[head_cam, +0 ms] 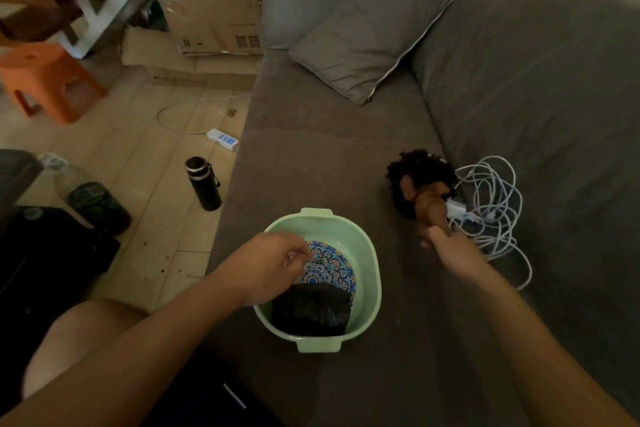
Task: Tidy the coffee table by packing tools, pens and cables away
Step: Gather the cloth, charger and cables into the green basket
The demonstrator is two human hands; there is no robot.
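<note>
White cables point(493, 208), loosely tangled around a white plug point(455, 209), lay on the sofa point(329, 149) just beside a curly-haired doll point(420, 180). Right hand point(450, 250) gripped the doll's lower end. Left hand point(273, 260) hung over the green basin point(367, 270), fingers curled; whether they pinched anything could not be told.

A grey sofa point(311, 166) fills the right side, with a matching cushion point(363, 28) leaning in its back corner. To the left, a beige tiled floor point(138, 156) holds an orange stool point(45, 80), cardboard boxes point(214, 10), a white power strip point(223, 139) and a black flask point(204, 184). The light is dim.
</note>
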